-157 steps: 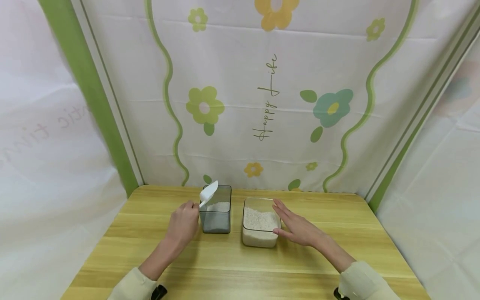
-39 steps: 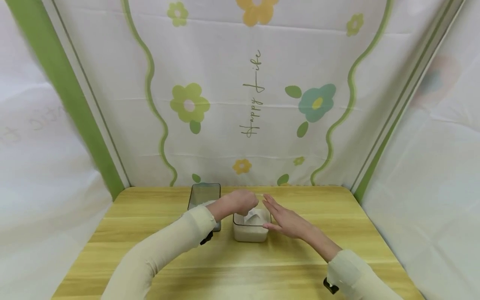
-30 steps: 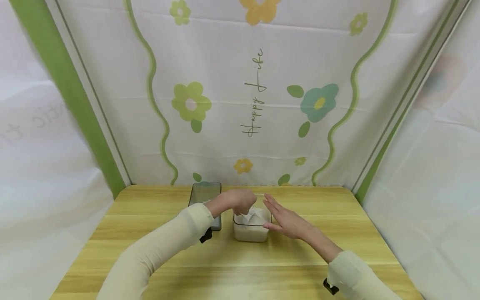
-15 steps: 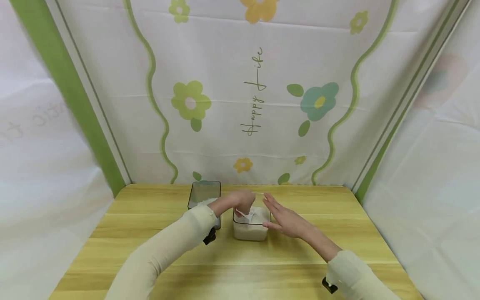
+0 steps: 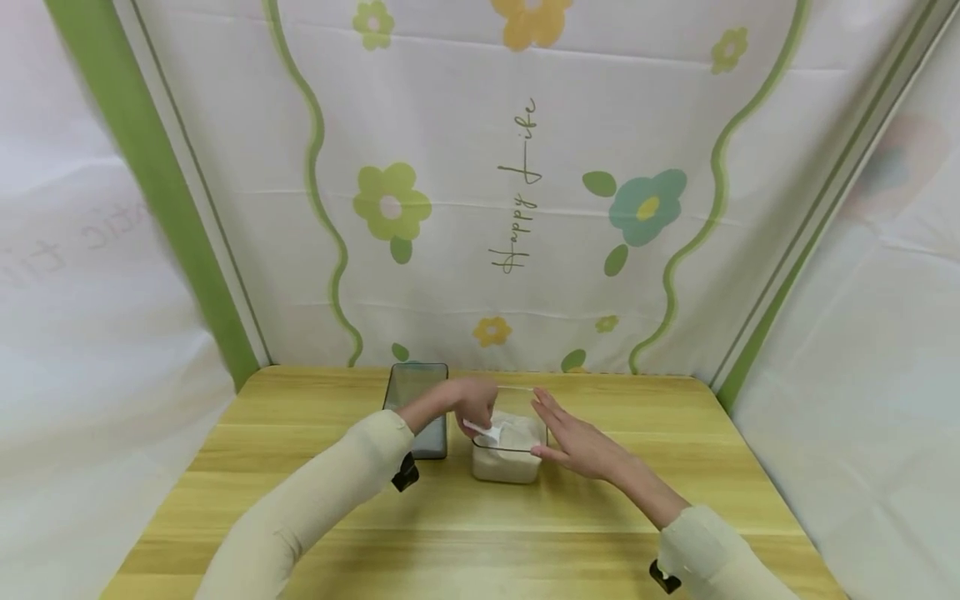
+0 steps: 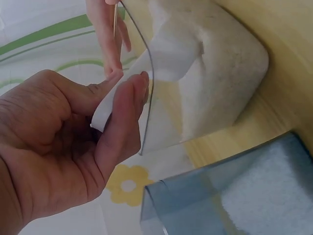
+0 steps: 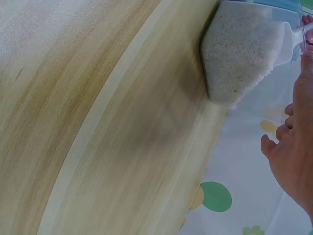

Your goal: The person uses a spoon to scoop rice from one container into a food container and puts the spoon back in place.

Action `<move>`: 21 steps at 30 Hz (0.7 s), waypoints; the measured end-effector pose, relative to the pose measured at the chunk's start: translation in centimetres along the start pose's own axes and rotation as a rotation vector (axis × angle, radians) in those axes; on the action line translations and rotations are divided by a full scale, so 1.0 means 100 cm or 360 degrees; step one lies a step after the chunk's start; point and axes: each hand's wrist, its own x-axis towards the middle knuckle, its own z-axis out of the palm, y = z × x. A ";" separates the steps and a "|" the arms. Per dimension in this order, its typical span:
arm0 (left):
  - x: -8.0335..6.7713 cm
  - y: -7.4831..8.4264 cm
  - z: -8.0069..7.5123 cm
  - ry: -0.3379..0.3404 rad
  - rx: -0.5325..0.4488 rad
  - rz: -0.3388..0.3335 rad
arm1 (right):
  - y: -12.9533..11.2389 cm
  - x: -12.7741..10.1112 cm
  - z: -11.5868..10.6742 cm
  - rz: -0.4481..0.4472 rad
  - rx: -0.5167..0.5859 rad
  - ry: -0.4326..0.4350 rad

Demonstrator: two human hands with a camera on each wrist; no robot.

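Observation:
My left hand point(image 5: 474, 403) grips the handle of a white scoop point(image 5: 492, 432). In the left wrist view the scoop's bowl point(image 6: 172, 55) dips into pale, rice-like grain point(image 6: 222, 73) inside a clear container point(image 5: 504, 468). Thumb and fingers pinch the handle near the container's rim. On the container's right side, my right hand point(image 5: 581, 442) touches the rim with its fingers straight. Left of it stands a blue-grey see-through container point(image 5: 431, 440), partly covered by the left forearm. White grain point(image 6: 261, 188) shows in that one in the left wrist view.
Both containers stand towards the back of a wooden table point(image 5: 480, 542). A white curtain point(image 5: 450, 275) with printed flowers hangs behind the table's back edge, and more white cloth point(image 5: 885, 350) hangs at both sides.
About five seconds ago the left hand held the scoop at the blue-grey container; now it is in the clear one. Over the last half second it shifted slightly left. The right hand stays put.

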 end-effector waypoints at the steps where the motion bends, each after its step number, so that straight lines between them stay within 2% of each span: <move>1: -0.004 -0.001 0.003 0.0042 -0.0076 0.0010 | 0.000 -0.001 0.000 0.0002 0.0000 0.0003; 4: -0.015 -0.004 0.013 0.0167 -0.0325 0.0026 | 0.001 -0.002 0.000 0.0008 0.0003 0.0013; 7: -0.022 -0.005 0.022 0.0257 -0.0489 0.0025 | 0.001 -0.003 0.000 0.0020 -0.0004 0.0014; 13: -0.028 -0.008 0.033 0.0402 -0.0587 -0.0004 | 0.001 -0.001 0.000 -0.0001 -0.0007 0.0014; 18: -0.034 -0.014 0.043 0.0576 -0.0695 0.0046 | 0.000 -0.001 0.001 -0.0003 0.0000 0.0019; 21: -0.039 -0.017 0.050 0.0613 -0.0766 0.0044 | 0.000 0.000 0.002 0.0004 0.0005 0.0015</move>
